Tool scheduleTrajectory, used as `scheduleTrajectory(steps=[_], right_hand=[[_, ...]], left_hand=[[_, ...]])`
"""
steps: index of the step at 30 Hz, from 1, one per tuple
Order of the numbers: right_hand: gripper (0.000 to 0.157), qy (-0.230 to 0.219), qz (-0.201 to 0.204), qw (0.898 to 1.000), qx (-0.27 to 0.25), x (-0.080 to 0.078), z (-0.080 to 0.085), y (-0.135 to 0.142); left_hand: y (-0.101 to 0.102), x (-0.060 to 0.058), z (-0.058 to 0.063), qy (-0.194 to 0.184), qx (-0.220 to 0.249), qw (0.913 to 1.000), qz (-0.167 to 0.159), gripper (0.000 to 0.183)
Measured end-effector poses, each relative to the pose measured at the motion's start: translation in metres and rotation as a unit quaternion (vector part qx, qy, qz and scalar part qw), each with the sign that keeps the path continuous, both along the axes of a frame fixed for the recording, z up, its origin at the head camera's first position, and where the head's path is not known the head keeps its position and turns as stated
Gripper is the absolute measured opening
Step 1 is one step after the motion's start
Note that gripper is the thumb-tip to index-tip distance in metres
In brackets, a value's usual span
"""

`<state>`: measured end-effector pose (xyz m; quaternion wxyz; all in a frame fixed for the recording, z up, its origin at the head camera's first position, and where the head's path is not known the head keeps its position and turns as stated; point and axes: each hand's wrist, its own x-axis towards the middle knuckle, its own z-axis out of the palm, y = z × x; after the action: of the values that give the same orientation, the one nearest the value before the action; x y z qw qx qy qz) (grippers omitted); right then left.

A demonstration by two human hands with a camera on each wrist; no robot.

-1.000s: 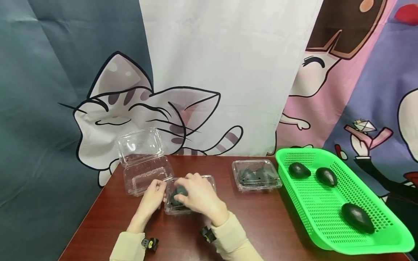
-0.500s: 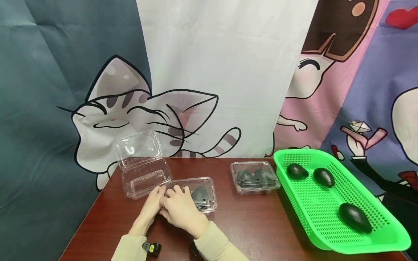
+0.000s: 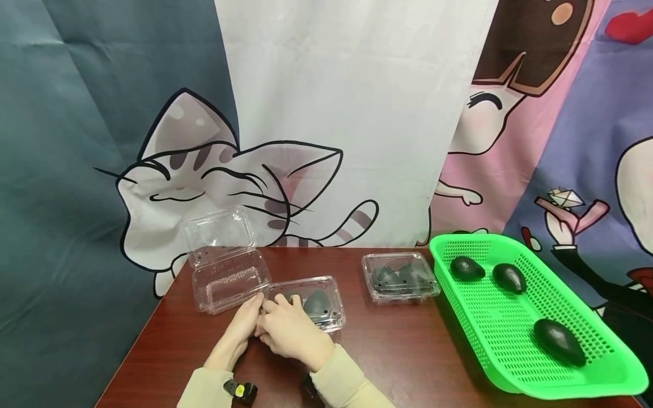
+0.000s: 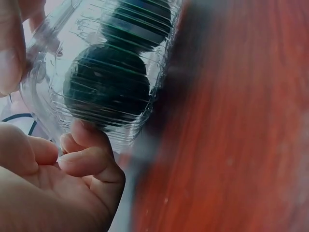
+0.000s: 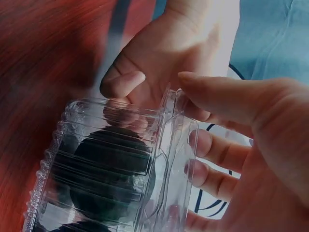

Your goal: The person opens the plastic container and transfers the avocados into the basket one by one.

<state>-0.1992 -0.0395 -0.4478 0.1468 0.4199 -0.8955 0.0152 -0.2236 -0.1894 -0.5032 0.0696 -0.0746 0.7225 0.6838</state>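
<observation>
A lidded clear plastic clamshell box lies at the middle of the table, with dark avocados inside it. My left hand holds its left end; in the left wrist view the left hand has curled fingers against the ribbed wall. At the same end my right hand pinches the rim. The right wrist view shows the right thumb at the rim's corner and several fingertips on the lid side. In the head view the hands cover the box's left end.
An open clamshell box stands behind my left hand, its lid raised against the curtain. Another filled clamshell box sits at the back right. Beside it a green basket holds three dark avocados.
My right hand has moved left from above the lid to the box's left end, beside the left hand. The box has shifted slightly right during the last half second.
</observation>
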Motion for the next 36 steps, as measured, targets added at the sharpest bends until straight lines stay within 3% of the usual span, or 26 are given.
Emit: scheduleTrajectory(steps=[9, 14, 25, 36], right_hand=[[0.013, 0.010, -0.005, 1.000, 0.013, 0.004, 0.001, -0.001], [0.016, 0.010, -0.007, 1.000, 0.012, 0.003, 0.001, 0.004], [0.014, 0.015, -0.008, 1.000, 0.009, 0.001, 0.002, 0.016], [0.015, 0.042, -0.038, 0.998, -0.001, -0.012, -0.005, 0.023]], left_hand=[[0.005, 0.002, -0.001, 0.011, 0.009, 0.9998, 0.011, 0.026], [0.010, 0.002, -0.004, 0.014, 0.034, 0.9993, -0.010, 0.028], [0.018, 0.000, -0.006, 0.024, 0.006, 0.9996, -0.013, 0.031], [0.020, 0.003, -0.003, 0.015, 0.008, 0.9940, -0.108, 0.030]])
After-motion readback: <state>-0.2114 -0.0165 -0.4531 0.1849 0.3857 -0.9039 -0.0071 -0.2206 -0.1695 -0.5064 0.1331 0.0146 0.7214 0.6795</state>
